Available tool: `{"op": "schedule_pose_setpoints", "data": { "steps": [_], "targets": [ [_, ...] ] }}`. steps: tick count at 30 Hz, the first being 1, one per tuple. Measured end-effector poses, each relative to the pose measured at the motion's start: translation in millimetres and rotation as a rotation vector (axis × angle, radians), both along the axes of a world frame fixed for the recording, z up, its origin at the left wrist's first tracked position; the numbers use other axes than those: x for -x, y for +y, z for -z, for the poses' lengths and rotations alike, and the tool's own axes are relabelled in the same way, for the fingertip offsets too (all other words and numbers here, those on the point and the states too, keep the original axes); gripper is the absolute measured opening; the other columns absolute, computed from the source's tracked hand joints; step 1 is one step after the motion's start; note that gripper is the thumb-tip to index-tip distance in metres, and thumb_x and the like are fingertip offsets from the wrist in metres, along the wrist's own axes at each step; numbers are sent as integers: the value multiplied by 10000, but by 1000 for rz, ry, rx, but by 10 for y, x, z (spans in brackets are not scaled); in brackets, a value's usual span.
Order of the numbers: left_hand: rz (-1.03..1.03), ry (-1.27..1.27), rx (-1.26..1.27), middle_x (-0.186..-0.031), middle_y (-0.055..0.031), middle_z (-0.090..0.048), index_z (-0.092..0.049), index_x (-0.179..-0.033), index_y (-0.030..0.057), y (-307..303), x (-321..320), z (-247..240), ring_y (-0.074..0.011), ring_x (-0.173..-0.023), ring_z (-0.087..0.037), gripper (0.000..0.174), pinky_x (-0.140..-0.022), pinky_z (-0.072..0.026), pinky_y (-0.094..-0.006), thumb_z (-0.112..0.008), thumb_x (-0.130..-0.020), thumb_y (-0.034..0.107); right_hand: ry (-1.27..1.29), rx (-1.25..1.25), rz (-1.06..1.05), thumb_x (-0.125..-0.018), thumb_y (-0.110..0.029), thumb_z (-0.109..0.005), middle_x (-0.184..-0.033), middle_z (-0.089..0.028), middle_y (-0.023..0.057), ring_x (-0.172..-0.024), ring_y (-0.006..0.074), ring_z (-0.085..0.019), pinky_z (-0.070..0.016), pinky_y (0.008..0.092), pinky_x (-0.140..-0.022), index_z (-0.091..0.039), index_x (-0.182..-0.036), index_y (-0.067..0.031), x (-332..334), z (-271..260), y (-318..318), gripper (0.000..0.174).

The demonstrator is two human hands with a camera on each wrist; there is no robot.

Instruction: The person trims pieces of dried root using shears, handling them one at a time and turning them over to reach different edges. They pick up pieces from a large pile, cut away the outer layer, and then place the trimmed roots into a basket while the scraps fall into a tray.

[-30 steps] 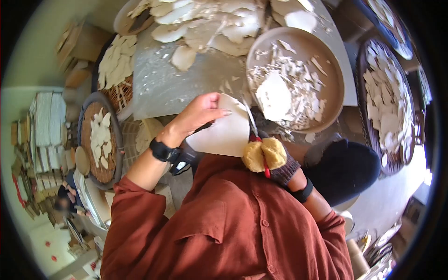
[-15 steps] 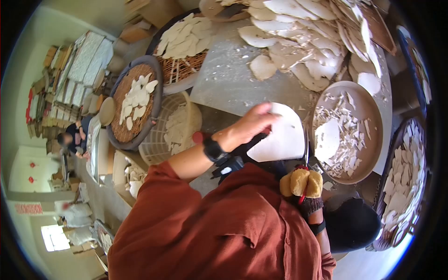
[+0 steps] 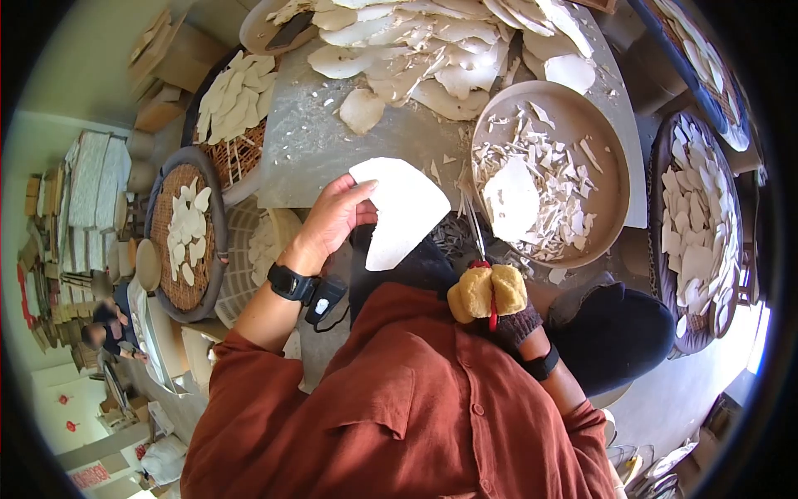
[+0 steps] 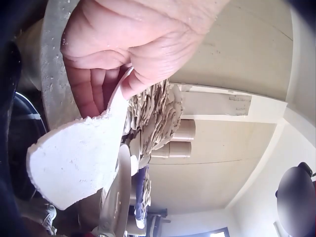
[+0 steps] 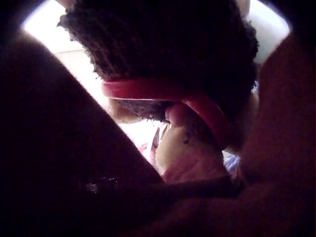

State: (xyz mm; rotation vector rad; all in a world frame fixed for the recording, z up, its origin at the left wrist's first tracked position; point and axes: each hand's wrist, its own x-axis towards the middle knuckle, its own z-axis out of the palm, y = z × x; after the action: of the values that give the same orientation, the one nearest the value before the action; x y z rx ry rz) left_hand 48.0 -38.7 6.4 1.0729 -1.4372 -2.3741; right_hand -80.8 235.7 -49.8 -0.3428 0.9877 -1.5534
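Note:
My left hand [image 3: 332, 218] pinches a thin, stiff white slice [image 3: 407, 208] between thumb and fingers over my lap. The slice has one rounded side and tapers toward my body. In the left wrist view, the slice [image 4: 74, 165] shows a rough, ragged edge close by the fingers. My right hand [image 3: 517, 323], in a dark knit glove, grips red-handled scissors [image 3: 475, 231] whose blades point away from me, right of the slice and apart from it. Yellow foam padding [image 3: 475, 295] is bound around the grip. The right wrist view is dark, with a red handle [image 5: 143, 90] against the glove.
A round tan tray [image 3: 619, 166] of white scraps stands just beyond the scissors. Large slices [image 3: 416, 62] are heaped on the grey table [image 3: 303, 154]. Baskets of cut pieces stand left [image 3: 154, 216] and right [image 3: 661, 208]. Another person [image 3: 112, 324] sits far left.
The left hand has turned the slice, and its edge that lay by the scissor blades now stands away from them. The right hand keeps its grip on the scissors. The head view swung and came back.

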Motion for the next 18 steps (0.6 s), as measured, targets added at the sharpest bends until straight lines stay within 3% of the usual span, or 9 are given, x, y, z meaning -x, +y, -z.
{"op": "schedule_pose_setpoints", "data": {
  "steps": [1, 4, 6, 8, 10, 12, 14, 16, 18],
  "targets": [
    [-11, -2, -7, -955, -39, -630, -550, -1079, 57, 15, 3, 15, -115, -801, -618, 243, -697, -513, -254, -562, -886, 203, -414, 21, 112, -847, -99, -555, -940, -641, 115, -876, 220, -628, -516, 353, -782, -585, -977, 18, -31, 73, 10, 178],
    [-41, 6, -25, -960, -35, -632, -561, -1078, 60, 27, -5, 63, -116, -806, -619, 239, -693, -512, -248, -553, -891, 209, 189, -45, -13, -861, -111, -533, -994, -626, 138, -900, 236, -623, -516, 377, -801, -562, -1010, 36, 8, 82, 50, 212],
    [-54, 24, -32, -955, -32, -634, -565, -1080, 63, 37, -1, 67, -114, -806, -620, 240, -694, -512, -245, -549, -895, 214, -289, 149, 86, -876, -118, -496, -1030, -610, 159, -928, 258, -616, -513, 386, -811, -539, -1039, 51, -47, 306, 83, 239],
    [-40, 41, -54, -973, -35, -635, -558, -1109, 69, 10, -23, 101, -124, -828, -623, 253, -717, -515, -259, -547, -896, 206, -121, 66, 23, -884, -129, -476, -1040, -600, 172, -956, 266, -606, -506, 383, -828, -527, -1050, 60, 0, 264, 86, 257],
    [-32, 28, -83, -997, -32, -629, -552, -1131, 72, 6, -41, 128, -122, -847, -617, 268, -726, -511, -255, -539, -901, 210, -420, 128, 96, -887, -121, -477, -1040, -604, 156, -950, 250, -609, -507, 366, -825, -529, -1055, 52, -22, 238, 80, 247],
    [-19, 35, -90, -1010, -36, -624, -542, -1147, 61, 17, -48, 134, -124, -866, -616, 285, -738, -510, -258, -534, -904, 210, -20, 79, -36, -910, -136, -449, -1085, -584, 145, -995, 231, -580, -483, 361, -869, -508, -1124, 22, 17, 292, 99, 273],
    [-16, 40, -107, -1009, -37, -624, -540, -1148, 57, 30, -60, 151, -126, -872, -616, 287, -744, -510, -261, -533, -905, 210, 193, 40, -100, -923, -135, -430, -1108, -573, 140, -1018, 223, -565, -471, 360, -891, -498, -1159, 7, 9, 321, 115, 284],
    [-13, 7, -86, -997, -43, -627, -548, -1125, 55, 58, -65, 162, -129, -856, -621, 268, -749, -511, -266, -551, -894, 192, 217, 14, -100, -925, -119, -420, -1110, -571, 140, -1018, 225, -565, -472, 361, -892, -498, -1159, 7, -12, 312, 121, 277],
    [0, -40, -54, -986, -44, -631, -556, -1107, 58, 81, -77, 200, -130, -843, -624, 251, -750, -510, -266, -561, -888, 181, -53, 109, -51, -925, -111, -419, -1108, -572, 138, -1024, 224, -562, -471, 362, -894, -502, -1155, 8, -6, 212, 89, 272]
  ]
}}
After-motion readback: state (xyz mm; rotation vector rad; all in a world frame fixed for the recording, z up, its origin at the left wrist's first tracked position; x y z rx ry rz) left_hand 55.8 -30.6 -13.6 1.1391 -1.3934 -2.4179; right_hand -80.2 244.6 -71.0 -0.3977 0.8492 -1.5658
